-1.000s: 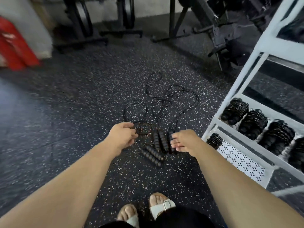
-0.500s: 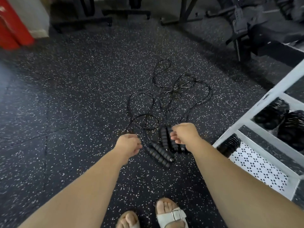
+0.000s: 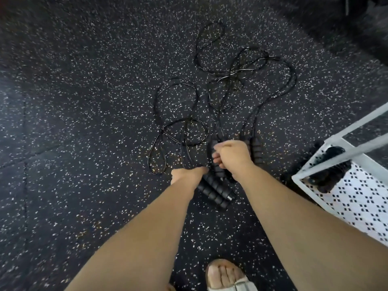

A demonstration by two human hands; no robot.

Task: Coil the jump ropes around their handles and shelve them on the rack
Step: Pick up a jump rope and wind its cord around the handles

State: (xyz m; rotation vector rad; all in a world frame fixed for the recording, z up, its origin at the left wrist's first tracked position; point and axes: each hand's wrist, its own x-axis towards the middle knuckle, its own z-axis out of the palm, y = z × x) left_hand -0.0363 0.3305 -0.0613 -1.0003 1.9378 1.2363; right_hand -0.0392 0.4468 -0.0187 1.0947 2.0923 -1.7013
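Note:
Several black jump ropes (image 3: 180, 122) lie tangled on the speckled floor, their ribbed foam handles bunched near my hands. My right hand (image 3: 234, 158) has its fingers curled round one upright handle (image 3: 218, 172). A second handle (image 3: 257, 150) lies just to its right. My left hand (image 3: 186, 175) is low at the upper end of a pair of handles (image 3: 216, 193) that lie side by side; its fingers are hidden behind the hand. A coiled jump rope (image 3: 329, 164) sits on the white rack (image 3: 346, 143) at the right.
The rack's perforated white bottom shelf (image 3: 361, 204) juts in from the right, close to my right forearm. Loose rope loops (image 3: 231, 64) spread across the floor ahead. My sandalled foot (image 3: 226, 276) stands below the handles. Dark gym equipment sits at the top right.
I have leaned lower over the ropes. My left hand dropped from the rope loop to the paired handles, and my right hand shifted left onto an upright handle.

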